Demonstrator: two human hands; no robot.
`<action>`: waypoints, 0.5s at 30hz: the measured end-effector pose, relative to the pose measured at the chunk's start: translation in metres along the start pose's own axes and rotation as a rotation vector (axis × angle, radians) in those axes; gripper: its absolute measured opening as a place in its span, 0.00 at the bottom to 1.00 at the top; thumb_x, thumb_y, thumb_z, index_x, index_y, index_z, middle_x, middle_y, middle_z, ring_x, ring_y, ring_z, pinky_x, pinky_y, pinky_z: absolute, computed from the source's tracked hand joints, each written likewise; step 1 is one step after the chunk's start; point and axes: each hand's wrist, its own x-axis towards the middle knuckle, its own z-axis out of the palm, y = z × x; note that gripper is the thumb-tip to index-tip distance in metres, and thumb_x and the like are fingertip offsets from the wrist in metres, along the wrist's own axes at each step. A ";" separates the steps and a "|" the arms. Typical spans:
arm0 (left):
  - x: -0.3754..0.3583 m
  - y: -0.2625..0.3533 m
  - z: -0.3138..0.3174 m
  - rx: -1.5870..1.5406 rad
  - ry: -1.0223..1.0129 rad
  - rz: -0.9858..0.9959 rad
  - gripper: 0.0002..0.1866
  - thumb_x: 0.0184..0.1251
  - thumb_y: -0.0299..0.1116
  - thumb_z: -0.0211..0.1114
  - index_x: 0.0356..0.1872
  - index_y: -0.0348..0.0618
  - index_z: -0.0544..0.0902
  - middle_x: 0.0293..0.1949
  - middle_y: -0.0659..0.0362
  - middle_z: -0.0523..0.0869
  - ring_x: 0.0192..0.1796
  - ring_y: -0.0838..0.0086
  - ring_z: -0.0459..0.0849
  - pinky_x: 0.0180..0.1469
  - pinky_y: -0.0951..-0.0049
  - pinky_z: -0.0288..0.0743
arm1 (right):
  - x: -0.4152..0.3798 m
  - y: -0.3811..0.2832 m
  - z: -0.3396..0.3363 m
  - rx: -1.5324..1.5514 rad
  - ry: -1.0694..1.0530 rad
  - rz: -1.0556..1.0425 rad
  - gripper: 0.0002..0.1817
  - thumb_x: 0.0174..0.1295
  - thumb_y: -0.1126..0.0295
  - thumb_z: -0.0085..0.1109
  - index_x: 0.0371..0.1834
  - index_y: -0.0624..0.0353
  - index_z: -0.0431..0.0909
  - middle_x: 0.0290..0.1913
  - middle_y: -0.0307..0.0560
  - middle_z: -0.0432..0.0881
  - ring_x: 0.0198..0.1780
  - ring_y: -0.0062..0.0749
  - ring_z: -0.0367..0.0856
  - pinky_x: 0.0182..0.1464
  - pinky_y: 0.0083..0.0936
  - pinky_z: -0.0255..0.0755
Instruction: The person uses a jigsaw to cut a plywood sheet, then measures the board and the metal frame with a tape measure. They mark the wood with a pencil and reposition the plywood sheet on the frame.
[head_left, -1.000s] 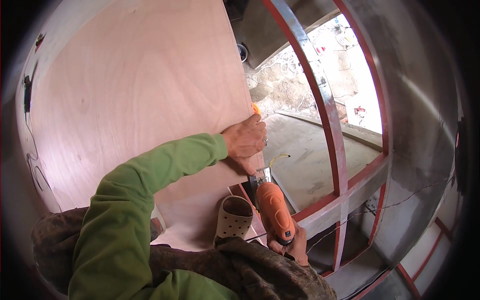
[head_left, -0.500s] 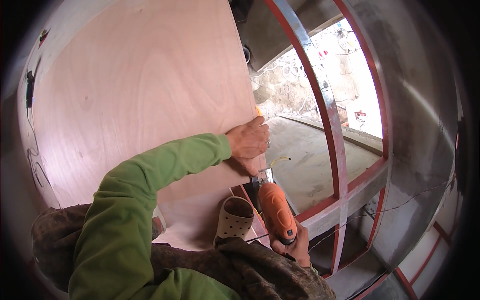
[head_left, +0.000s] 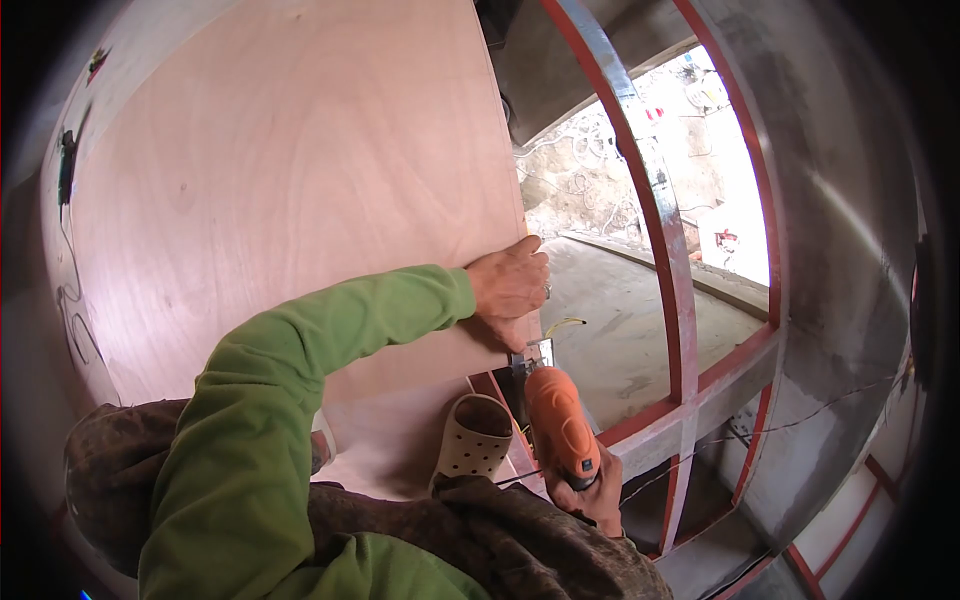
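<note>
Plywood sheet (head_left: 290,190), large, pale pink-brown and smooth, stands upright against a red-painted steel frame (head_left: 668,270), its right edge pinched by the left hand (head_left: 512,285), whose grip is curled over that edge with the thumb on the face. The right hand (head_left: 598,492) is wrapped tight around the handle of an orange power drill (head_left: 560,428), whose nose meets a small metal bracket (head_left: 536,356) at the sheet's lower corner. As I judge it, the bit could skid off the bracket toward the nearby left fingers, or the sheet could shift if that pinch slackens. A beige perforated clog (head_left: 474,440) rests on a board below. Beyond the frame lie a bare concrete floor (head_left: 620,320) and bright daylight.
</note>
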 end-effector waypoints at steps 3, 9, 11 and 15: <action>0.000 -0.001 0.001 -0.008 0.006 0.000 0.40 0.45 0.78 0.58 0.27 0.46 0.88 0.32 0.57 0.80 0.48 0.65 0.76 0.65 0.57 0.55 | 0.001 0.007 0.001 -0.043 0.018 0.022 0.16 0.47 0.70 0.67 0.38 0.66 0.78 0.24 0.41 0.78 0.28 0.22 0.72 0.35 0.24 0.72; -0.001 0.000 0.004 -0.020 0.033 -0.002 0.39 0.45 0.78 0.58 0.27 0.46 0.88 0.31 0.58 0.79 0.48 0.65 0.75 0.65 0.56 0.55 | 0.003 0.006 0.001 -0.011 0.011 -0.038 0.16 0.49 0.68 0.69 0.38 0.65 0.78 0.25 0.42 0.79 0.27 0.24 0.73 0.35 0.25 0.73; 0.000 0.000 0.001 0.004 -0.003 -0.003 0.39 0.45 0.78 0.58 0.28 0.46 0.88 0.32 0.58 0.79 0.48 0.66 0.75 0.64 0.56 0.56 | 0.003 0.008 0.000 0.022 0.010 -0.053 0.15 0.50 0.69 0.69 0.38 0.65 0.78 0.25 0.42 0.79 0.27 0.24 0.73 0.35 0.25 0.73; 0.000 0.000 0.004 0.029 0.021 0.003 0.39 0.45 0.78 0.58 0.28 0.47 0.88 0.32 0.59 0.79 0.48 0.66 0.75 0.62 0.57 0.56 | 0.003 0.010 0.001 0.000 0.006 -0.077 0.13 0.50 0.69 0.67 0.36 0.64 0.78 0.24 0.42 0.79 0.27 0.23 0.73 0.34 0.25 0.72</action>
